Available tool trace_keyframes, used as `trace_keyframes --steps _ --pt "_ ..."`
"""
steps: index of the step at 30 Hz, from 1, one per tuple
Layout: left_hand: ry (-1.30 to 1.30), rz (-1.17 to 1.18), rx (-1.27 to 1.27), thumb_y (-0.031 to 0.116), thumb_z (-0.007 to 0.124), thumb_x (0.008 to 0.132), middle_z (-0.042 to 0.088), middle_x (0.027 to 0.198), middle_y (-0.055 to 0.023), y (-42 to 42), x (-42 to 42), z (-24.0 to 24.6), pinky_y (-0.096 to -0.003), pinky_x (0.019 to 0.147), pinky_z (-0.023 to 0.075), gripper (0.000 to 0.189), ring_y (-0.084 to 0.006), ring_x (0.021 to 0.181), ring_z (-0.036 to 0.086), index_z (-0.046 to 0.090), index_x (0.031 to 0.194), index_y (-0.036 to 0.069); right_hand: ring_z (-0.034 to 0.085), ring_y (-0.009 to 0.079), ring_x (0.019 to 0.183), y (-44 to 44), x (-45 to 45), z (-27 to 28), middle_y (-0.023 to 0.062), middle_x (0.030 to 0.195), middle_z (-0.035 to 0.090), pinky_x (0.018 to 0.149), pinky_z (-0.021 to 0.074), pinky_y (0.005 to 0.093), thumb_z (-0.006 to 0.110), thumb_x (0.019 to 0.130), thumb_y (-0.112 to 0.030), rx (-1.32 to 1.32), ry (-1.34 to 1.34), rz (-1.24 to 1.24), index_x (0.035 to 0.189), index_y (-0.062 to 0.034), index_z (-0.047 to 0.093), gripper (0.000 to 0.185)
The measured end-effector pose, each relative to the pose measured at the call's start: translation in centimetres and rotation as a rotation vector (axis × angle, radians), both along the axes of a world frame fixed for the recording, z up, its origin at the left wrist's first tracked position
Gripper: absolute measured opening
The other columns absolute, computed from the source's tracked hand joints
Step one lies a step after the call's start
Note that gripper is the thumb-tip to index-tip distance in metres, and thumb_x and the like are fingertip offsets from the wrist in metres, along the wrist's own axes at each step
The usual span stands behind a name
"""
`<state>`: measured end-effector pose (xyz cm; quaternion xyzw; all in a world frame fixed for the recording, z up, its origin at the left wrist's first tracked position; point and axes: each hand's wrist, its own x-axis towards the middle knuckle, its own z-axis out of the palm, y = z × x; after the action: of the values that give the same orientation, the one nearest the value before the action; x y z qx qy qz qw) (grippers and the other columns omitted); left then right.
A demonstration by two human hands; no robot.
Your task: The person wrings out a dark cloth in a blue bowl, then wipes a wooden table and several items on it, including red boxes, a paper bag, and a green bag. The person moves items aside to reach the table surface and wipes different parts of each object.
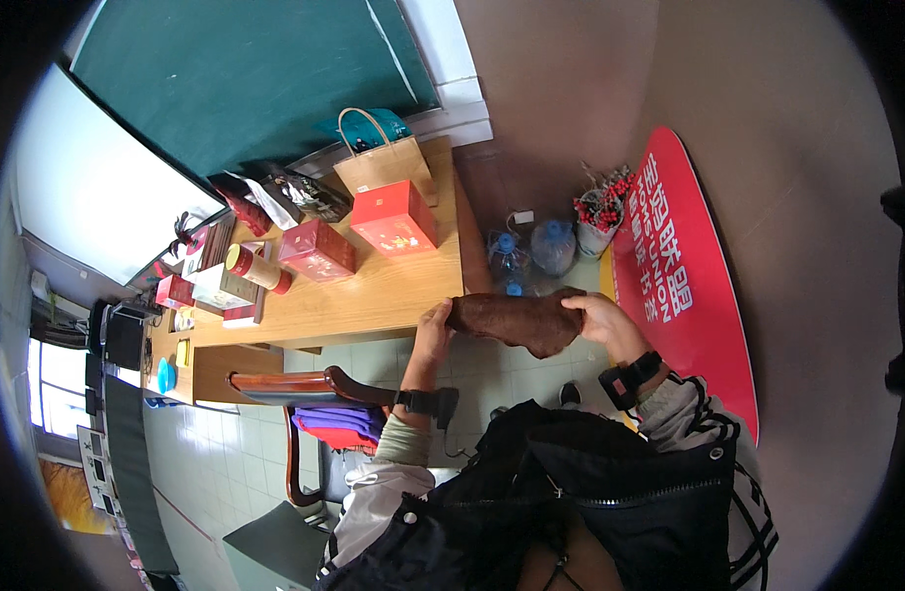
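Observation:
A dark brown cloth [517,322] is stretched in the air between my two hands, its lower edge hanging unevenly. My left hand [435,330] pinches its left end, thumb on top, close to the corner of a wooden desk [327,314]. At the other end, the fingers and thumb of my right hand [599,316] grip the cloth's upper right corner. Below the cloth lies the tiled floor [482,369]. Each wrist wears a black strapped device.
On the desk stand a red box [395,218], a dark red box [317,250], a canister [258,268] and a paper bag [387,166]. A wooden armchair [297,385] holds folded purple and red cloths [342,426]. Water bottles [553,247], a flower pot [594,229] and a red sign [689,295] stand right.

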<state>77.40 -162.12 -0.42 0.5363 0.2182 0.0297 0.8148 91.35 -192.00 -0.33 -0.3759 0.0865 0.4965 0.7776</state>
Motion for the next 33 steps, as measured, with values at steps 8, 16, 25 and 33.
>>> trace_keyframes --steps 8,16,25,33 --pt "0.32 -0.043 -0.272 0.017 0.051 0.098 0.061 0.119 -0.0098 -3.9 -1.0 -0.6 -0.0395 0.096 0.0477 0.032 -0.0251 0.111 0.057 0.054 0.126 0.002 0.062 0.0304 0.106 0.3 1.3 -1.0 0.0165 0.119 0.06 0.096 0.0487 0.0416 0.048 0.092 -0.001 -0.105 0.028 -0.163 0.126 0.0057 0.047 0.035" --pt "-0.293 -0.079 0.053 0.003 0.06 0.09 0.064 0.116 -0.0142 1.2 -0.5 8.1 -0.0396 0.086 0.0535 0.01 -0.0256 0.106 0.063 0.065 0.098 -0.001 0.064 0.0194 0.102 -0.2 2.7 9.0 0.0086 0.11 0.069 0.089 0.049 0.0333 0.054 0.087 0.005 0.179 -0.799 -0.047 0.099 -0.0023 0.071 0.022" --pt "-0.361 0.032 0.06 -0.007 0.044 0.093 0.069 0.101 -0.0126 1.7 0.2 5.4 -0.0322 0.078 0.054 0.024 -0.0216 0.091 0.066 0.066 0.095 0.001 0.061 0.023 0.11 0.5 2.9 8.9 0.0145 0.111 0.069 0.097 0.0446 0.0334 0.043 0.077 0.013 -0.123 -1.133 -0.06 0.074 -0.0001 0.071 0.031" --pt "-0.332 -0.076 -0.003 0.004 0.052 0.096 0.065 0.113 -0.0129 1.5 -1.0 8.9 -0.0365 0.089 0.0531 0.026 -0.0231 0.102 0.064 0.057 0.122 0.0 0.059 0.0202 0.112 0.2 2.4 11.0 0.0122 0.131 0.058 0.098 0.045 0.0313 0.047 0.082 0.014 -0.078 -1.166 -0.2 0.106 0.0053 0.067 0.032"
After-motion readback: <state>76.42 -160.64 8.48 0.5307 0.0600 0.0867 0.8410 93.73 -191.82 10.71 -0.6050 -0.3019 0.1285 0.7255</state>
